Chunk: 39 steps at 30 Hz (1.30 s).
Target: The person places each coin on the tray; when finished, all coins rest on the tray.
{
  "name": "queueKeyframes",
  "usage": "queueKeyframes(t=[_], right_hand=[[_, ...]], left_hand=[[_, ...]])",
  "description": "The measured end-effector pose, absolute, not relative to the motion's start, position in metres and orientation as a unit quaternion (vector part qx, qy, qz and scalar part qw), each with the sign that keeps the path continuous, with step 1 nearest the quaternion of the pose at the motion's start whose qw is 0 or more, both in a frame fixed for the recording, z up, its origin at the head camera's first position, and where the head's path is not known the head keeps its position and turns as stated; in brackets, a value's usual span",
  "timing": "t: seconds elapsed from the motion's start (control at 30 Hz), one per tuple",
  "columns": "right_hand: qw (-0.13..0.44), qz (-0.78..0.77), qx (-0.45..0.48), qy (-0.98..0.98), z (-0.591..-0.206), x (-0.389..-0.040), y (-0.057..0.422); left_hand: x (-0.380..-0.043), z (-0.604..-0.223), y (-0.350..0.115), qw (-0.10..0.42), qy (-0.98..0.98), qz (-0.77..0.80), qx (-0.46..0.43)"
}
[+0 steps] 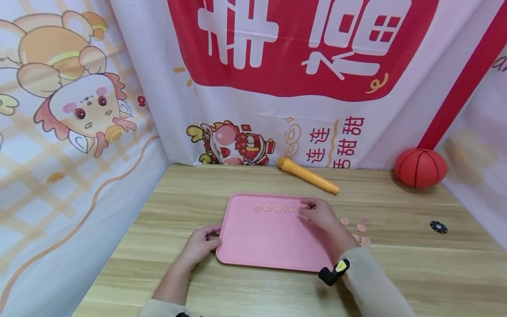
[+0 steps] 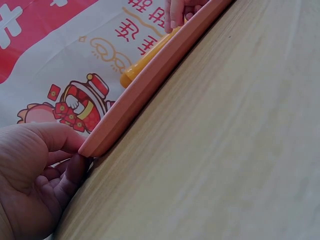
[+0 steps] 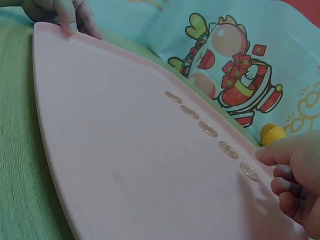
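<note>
A pink rectangular tray (image 1: 273, 246) lies on the wooden table. My left hand (image 1: 201, 244) grips its left edge, thumb on the rim and the other fingers below; the left wrist view shows this hand (image 2: 45, 175) at the tray's corner. Near the tray's far rim, several copper-coloured coins (image 1: 277, 208) form a row. My right hand (image 1: 320, 214) hovers at the row's right end, fingertips beside the last coin (image 3: 248, 171). In the right wrist view this hand (image 3: 300, 172) has loosely bent fingers, and no coin shows between them.
Several loose coins (image 1: 361, 227) lie on the table right of the tray. Farther right is a black chip (image 1: 439, 226), with a red toy basketball (image 1: 421, 168) at the back corner. A yellow toy microphone (image 1: 309, 175) lies behind the tray, before the printed cloth (image 1: 245, 105).
</note>
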State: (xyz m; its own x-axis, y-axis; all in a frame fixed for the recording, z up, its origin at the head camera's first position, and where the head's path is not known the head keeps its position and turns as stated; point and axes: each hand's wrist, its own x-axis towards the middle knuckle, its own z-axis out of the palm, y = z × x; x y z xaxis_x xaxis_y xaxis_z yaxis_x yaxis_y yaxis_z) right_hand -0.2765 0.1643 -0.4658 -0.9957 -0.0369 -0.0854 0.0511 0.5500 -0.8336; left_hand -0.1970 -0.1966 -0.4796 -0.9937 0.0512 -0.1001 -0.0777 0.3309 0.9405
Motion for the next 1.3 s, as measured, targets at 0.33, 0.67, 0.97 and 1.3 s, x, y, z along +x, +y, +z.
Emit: queueKeyframes(t=[0.33,0.67,0.97,1.3], right_hand=[[0.029,-0.472,0.01,0.881,-0.449,-0.26,0.189],[0.025,-0.452,0.013,0.891,-0.44,-0.239,0.221],[0.048,-0.497,0.045,0.865,-0.444,-0.214,0.26],[0.037,-0.415,0.053,0.908,-0.454,-0.191,0.299]], left_hand=[[-0.197,-0.481,-0.197,0.057,0.81,0.584,-0.004],[-0.197,-0.481,-0.198,0.056,0.811,0.582,-0.006],[-0.197,-0.482,-0.197,0.058,0.809,0.584,-0.003],[-0.197,-0.48,-0.196,0.061,0.808,0.586,-0.007]])
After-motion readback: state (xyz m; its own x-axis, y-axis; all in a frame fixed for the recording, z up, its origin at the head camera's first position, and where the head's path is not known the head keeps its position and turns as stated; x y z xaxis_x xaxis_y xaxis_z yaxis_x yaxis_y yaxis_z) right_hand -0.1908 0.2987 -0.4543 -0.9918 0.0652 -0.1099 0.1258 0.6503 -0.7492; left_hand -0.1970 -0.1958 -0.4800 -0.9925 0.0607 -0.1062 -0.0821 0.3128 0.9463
